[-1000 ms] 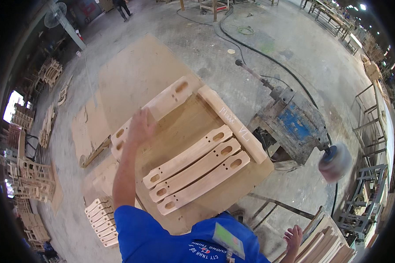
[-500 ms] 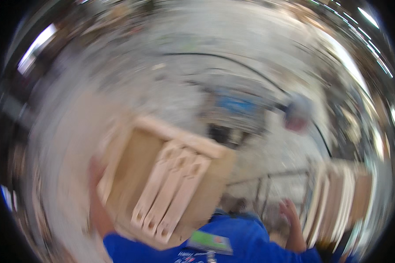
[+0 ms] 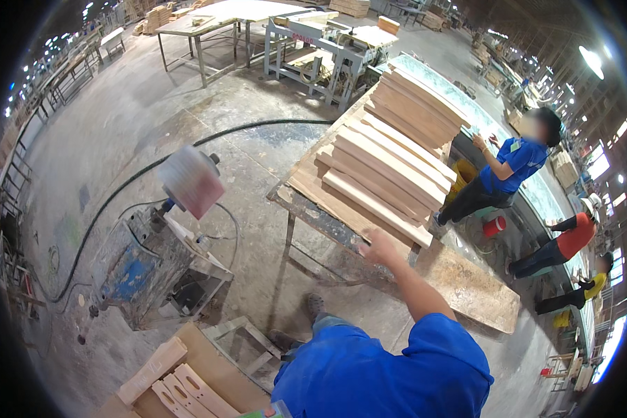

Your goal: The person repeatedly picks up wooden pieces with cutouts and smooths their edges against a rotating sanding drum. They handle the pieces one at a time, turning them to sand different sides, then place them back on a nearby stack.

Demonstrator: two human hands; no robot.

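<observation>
My right hand (image 3: 377, 247) reaches over the near corner of a worn table (image 3: 320, 221), its fingers apart with nothing in them. Just beyond it lie long, curved wooden slats (image 3: 380, 164), stacked side by side across the tabletop; the nearest slat (image 3: 376, 207) is closest to my fingers. I cannot see my left hand. At the lower left, a wooden tray (image 3: 216, 348) carries slotted pale wood pieces (image 3: 188, 390) and a plain rail (image 3: 152, 369).
A machine (image 3: 136, 268) with a blurred grey and red drum (image 3: 191, 181) stands to the left. A black hose (image 3: 111, 198) curves over the floor. Several people, the nearest in blue (image 3: 519, 164), stand along a long table (image 3: 488, 108). A plank (image 3: 470, 285) lies right of my arm.
My view has swung right, bringing the slat table and the people into sight. The tray has shifted to the lower left edge, and my left hand, earlier at its side, has left the picture.
</observation>
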